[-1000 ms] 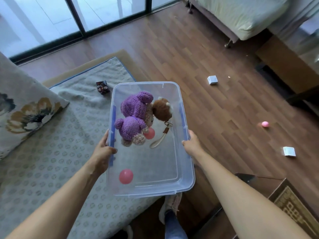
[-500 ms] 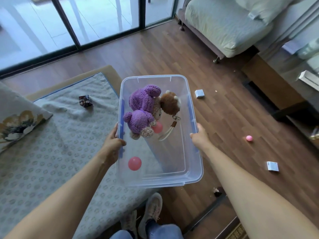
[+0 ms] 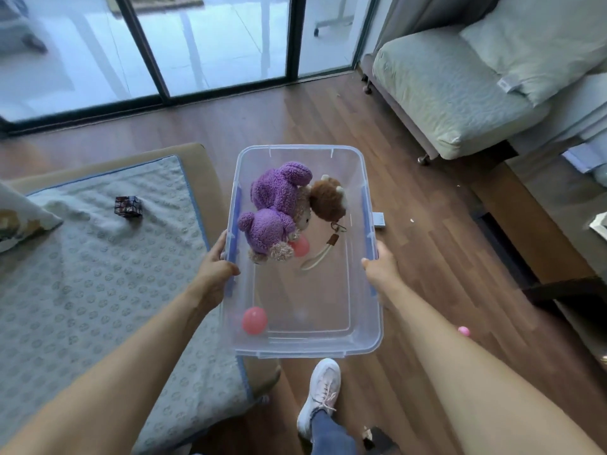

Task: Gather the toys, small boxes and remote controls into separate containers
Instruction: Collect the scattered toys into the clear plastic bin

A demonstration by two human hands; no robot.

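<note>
Toy step: left hand [image 3: 213,274] and right hand [image 3: 381,270] gripped the long rims of the clear bin [image 3: 302,148], airborne. Next probably needed one hand freed for the cube [image 3: 128,206] near the far edge of the mat [image 3: 98,290].

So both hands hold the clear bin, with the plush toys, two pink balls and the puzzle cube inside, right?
Not the cube: the head view shows the puzzle cube lying on the grey mat, outside the clear bin. The rest holds.
</note>
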